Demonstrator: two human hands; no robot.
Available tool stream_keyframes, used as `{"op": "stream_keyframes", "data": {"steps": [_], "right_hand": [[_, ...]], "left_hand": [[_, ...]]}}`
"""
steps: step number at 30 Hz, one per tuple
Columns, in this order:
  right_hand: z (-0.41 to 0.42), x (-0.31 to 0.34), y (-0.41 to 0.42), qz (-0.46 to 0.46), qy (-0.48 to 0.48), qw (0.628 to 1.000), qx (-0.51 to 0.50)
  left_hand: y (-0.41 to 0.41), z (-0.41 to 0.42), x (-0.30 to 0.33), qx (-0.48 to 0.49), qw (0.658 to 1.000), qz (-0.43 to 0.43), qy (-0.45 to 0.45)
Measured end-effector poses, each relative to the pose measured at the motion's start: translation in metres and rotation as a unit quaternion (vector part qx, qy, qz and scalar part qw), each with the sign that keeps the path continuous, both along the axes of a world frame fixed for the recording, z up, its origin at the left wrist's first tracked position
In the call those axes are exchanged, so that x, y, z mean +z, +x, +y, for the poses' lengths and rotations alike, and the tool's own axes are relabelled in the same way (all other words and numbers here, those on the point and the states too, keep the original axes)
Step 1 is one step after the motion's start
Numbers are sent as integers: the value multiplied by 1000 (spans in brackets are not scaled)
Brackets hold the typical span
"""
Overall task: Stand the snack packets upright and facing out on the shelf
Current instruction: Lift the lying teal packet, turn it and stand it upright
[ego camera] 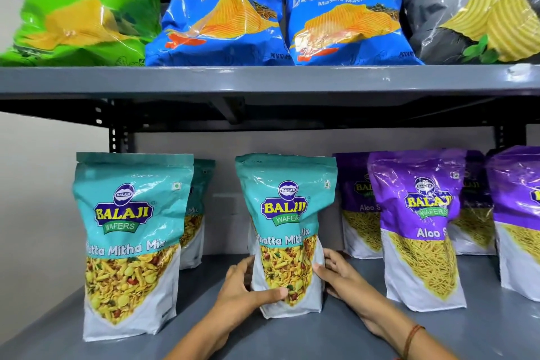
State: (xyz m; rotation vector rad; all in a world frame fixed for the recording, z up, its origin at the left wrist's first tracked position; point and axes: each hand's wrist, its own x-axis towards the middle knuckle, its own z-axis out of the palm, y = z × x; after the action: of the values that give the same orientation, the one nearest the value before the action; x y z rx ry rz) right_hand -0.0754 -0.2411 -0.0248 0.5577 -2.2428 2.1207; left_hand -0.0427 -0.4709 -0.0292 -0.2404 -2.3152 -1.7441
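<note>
A teal Khatta Mitha Mix packet (287, 213) stands upright in the middle of the grey lower shelf (336, 330), label facing out and creased down its front. My left hand (245, 292) grips its lower left side, thumb across the front. My right hand (340, 275) presses its lower right side. Another teal packet (128, 240) stands upright at the left, with one more behind it (197, 213). Purple Aloo Sev packets (420, 228) stand upright at the right, several in two rows.
The upper shelf (263, 79) carries a green Crunchem bag (79, 9), two blue Crunchem bags (222, 12) and a grey bag (473, 9). Black slotted uprights (117, 140) stand at the back corners. A pale wall lies to the left.
</note>
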Motion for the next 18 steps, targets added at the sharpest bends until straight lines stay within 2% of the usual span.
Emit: {"op": "stream_keyframes", "data": {"steps": [3, 6, 13, 18], "right_hand": [[2, -1, -1, 27, -26, 999, -3], [2, 0, -1, 6, -28, 998, 48], [10, -10, 4, -21, -11, 992, 125], [7, -5, 6, -17, -21, 992, 121]], "left_hand": [[3, -3, 1, -38, 999, -13, 31], [6, 0, 1, -65, 996, -35, 50], [20, 1, -11, -52, 996, -59, 48], [21, -1, -3, -63, 995, -45, 55]]}}
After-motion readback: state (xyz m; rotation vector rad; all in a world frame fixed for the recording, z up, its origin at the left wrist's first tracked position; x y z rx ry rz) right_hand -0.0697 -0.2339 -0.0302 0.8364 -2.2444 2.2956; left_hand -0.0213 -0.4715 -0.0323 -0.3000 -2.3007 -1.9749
